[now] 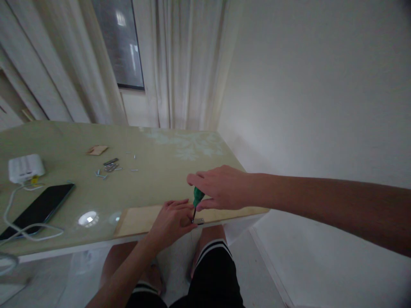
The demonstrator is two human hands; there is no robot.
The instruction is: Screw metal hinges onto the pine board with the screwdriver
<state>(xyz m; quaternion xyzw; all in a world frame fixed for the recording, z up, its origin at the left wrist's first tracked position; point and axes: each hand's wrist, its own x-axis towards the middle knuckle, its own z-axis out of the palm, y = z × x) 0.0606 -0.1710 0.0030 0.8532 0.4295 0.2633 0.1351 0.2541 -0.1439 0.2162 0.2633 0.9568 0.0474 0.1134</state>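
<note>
My right hand (215, 188) is wrapped round the green handle of a screwdriver (198, 196), which stands nearly upright with its tip pointing down. Under the tip, a small metal hinge (200, 221) lies at the front edge of a pale wooden board (138, 217). My left hand (175, 219) rests on the board, its thumb and finger closed at the hinge's left end beside the screwdriver tip. Any screw under the tip is too small to make out.
On the green table (154, 171) lie several loose screws (100, 174), a few more hinges (111, 166) and a small wood piece (96, 150). A phone (38, 209), white cable (19, 229) and white box (26, 167) are at left. A wall (305, 107) borders the right.
</note>
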